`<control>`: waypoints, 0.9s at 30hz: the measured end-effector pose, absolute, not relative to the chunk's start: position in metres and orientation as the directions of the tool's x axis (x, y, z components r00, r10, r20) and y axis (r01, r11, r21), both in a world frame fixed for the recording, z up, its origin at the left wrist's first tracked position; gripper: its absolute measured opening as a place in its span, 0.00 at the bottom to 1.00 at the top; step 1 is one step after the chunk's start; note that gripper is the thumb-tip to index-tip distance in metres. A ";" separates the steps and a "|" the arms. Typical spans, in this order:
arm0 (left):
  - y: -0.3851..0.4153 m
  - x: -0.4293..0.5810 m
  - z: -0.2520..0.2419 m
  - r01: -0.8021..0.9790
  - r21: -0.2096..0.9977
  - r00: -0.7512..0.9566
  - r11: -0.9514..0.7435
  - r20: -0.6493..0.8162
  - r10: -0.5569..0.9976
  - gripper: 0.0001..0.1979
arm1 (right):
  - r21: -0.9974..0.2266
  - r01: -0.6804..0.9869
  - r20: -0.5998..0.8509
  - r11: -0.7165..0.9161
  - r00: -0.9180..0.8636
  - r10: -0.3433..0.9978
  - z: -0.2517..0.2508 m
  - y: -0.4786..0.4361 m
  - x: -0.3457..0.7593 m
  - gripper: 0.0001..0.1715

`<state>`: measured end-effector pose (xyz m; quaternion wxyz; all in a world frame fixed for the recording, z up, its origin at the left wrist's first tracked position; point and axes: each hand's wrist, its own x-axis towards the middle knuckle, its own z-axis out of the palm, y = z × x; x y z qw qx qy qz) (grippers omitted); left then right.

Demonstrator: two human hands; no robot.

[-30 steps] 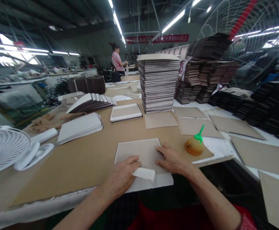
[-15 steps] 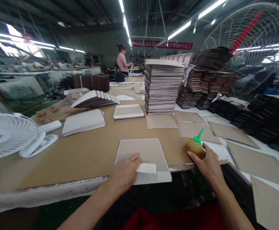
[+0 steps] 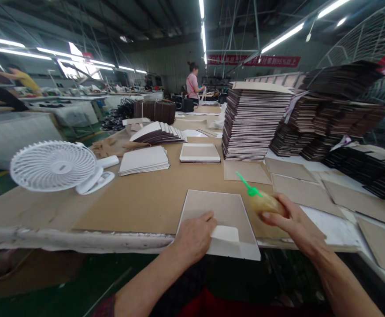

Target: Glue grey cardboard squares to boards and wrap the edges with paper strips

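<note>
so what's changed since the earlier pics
The right hand let go of the board, took hold of the squeeze bottle and brought it left, closer to the board, tipping its green nozzle leftward. The left hand stayed on the board, with the white piece still sticking out beside its fingers.

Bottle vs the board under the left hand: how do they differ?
The bottle is rounded and yellowish; the board is flat and pale beige. The bottle is tilted in the right hand; the board lies flat under the left hand. Both are in contact with a hand.
</note>
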<state>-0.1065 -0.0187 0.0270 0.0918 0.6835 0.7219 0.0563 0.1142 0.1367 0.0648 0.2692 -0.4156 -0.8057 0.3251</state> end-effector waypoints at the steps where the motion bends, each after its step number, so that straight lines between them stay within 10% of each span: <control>1: -0.019 -0.107 0.027 0.976 0.211 -0.044 0.054 -0.050 0.998 0.20 | -0.780 0.452 0.128 0.433 -0.563 0.816 0.068 0.137 0.104 0.28; 14: -0.019 -0.113 0.021 0.970 0.243 -0.033 0.026 0.023 0.999 0.15 | -0.897 0.253 0.072 0.363 -0.725 0.685 0.061 0.152 -0.008 0.20; 27: -0.020 -0.116 0.020 0.963 0.268 -0.038 0.028 0.034 0.999 0.17 | -0.601 0.337 0.242 0.725 -0.787 0.567 0.070 0.143 -0.053 0.19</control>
